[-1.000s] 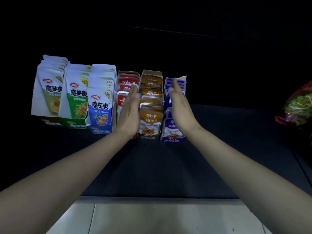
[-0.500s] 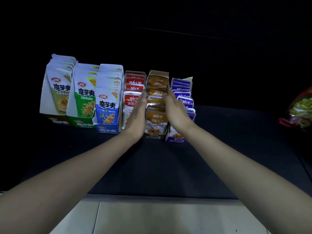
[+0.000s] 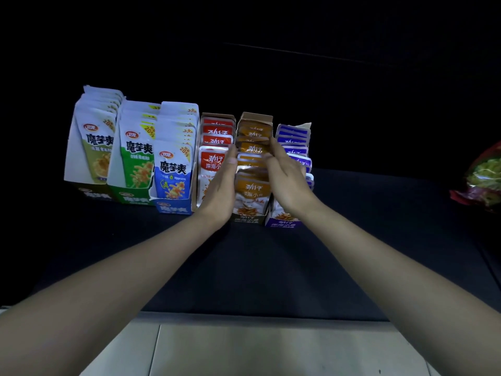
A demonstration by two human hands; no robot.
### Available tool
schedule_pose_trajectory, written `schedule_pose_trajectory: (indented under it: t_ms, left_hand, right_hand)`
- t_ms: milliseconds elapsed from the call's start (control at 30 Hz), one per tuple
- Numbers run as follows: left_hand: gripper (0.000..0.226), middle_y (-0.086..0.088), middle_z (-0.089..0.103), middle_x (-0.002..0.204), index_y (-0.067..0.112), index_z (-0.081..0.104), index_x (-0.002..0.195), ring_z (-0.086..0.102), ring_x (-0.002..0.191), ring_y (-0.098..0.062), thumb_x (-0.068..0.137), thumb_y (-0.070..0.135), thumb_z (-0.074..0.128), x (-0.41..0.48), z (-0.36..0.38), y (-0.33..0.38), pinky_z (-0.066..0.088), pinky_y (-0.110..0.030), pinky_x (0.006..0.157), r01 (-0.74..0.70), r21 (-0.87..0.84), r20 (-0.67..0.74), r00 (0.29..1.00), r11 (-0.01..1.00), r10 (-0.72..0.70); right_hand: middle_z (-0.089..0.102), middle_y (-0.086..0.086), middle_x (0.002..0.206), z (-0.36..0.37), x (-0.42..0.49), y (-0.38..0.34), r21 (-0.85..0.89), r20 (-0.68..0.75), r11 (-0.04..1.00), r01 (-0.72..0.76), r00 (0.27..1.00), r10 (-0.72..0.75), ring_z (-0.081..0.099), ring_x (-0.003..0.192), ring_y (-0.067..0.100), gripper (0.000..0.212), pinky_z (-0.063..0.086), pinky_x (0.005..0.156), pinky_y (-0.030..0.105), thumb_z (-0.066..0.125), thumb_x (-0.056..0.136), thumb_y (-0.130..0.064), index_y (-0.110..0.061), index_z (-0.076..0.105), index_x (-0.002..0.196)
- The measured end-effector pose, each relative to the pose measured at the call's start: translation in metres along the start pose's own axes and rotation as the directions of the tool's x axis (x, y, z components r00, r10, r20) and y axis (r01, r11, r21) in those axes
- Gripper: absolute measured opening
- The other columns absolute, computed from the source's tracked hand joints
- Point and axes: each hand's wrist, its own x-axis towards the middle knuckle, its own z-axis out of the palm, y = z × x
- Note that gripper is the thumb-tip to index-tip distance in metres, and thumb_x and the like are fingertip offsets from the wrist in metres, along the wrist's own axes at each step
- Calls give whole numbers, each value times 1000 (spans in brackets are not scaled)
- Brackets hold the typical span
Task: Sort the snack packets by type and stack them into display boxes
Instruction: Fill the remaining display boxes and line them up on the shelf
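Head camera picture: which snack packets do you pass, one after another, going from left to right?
In order: olive packets → green packets → blue packets → red packets → orange packets → purple packets → red bag, far right.

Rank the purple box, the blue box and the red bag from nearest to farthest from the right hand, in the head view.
1. Purple box, right beside the right hand.
2. Blue box, further left.
3. Red bag, far right edge.

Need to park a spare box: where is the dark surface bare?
Free: the dark surface in front of the boxes, and from the purple box to the red-green bag. Crowded: six boxes side by side, left hand and right hand flanking the orange packets.
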Motion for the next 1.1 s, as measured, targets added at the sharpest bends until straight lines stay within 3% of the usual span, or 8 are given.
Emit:
schedule_pose_trajectory:
  t_ms: [100,200,367,467,533,900,1033,1100]
  left_hand:
    - [66,16,43,146,42,25,150,42,133,-4,91,72,24,1,2,-1,36,-43,113,-3,17,-13,1000,1000,3]
    - [76,12,36,153,42,22,151,37,138,-6,84,79,27,3,3,-2,34,-42,113,22,35,8,1000,999,-22]
    - [52,31,41,131,37,21,152,41,108,29,103,53,17,1,-1,-3,38,1,85,-6,61,14,1000,998,5]
    - [69,17,36,151,46,19,150,37,136,1,88,75,25,0,-1,-2,35,-34,112,-17,63,5,1000,998,17]
    - [77,13,34,154,50,21,147,33,141,-10,79,86,29,2,-2,-8,31,-48,114,-8,70,20,1000,998,7]
    - [78,14,19,160,52,8,149,23,145,-9,79,86,22,1,1,3,29,-47,116,-84,191,47,996,978,77]
    - [68,14,15,161,43,6,153,18,145,-4,91,72,17,3,-1,3,25,-29,114,-90,210,28,996,973,86]
    - [69,16,14,161,44,7,152,16,146,-4,90,73,16,5,-4,2,24,-35,118,-129,241,35,992,962,124]
  right_hand:
    - [37,-3,151,-4,-3,7,-225,10,973,56,998,-56,17,140,-3,47,6,113,29,27,106,-32,-21,26,152]
    - [24,2,159,0,0,7,-324,14,945,53,999,-51,4,148,12,52,4,115,32,25,105,-33,-17,17,155]
    - [25,5,159,5,-1,6,-386,60,919,77,996,-59,7,149,11,53,-1,116,33,23,106,-35,-13,21,154]
    - [38,4,153,8,-2,2,-365,79,926,99,994,-75,20,145,10,50,-2,115,31,25,106,-34,-15,25,152]
    - [48,1,144,0,1,0,-268,83,962,59,996,-38,29,138,12,46,2,114,29,27,106,-32,-18,28,150]
    - [50,0,140,-7,12,2,-223,92,971,90,993,-71,32,136,14,46,6,113,30,28,106,-32,-20,24,150]
    - [21,3,161,6,20,3,-273,100,956,110,991,-86,16,147,15,53,4,116,33,27,106,-37,-20,15,155]
    - [16,1,162,5,23,7,-292,71,948,126,991,-110,14,148,16,53,4,116,33,27,106,-37,-20,15,155]
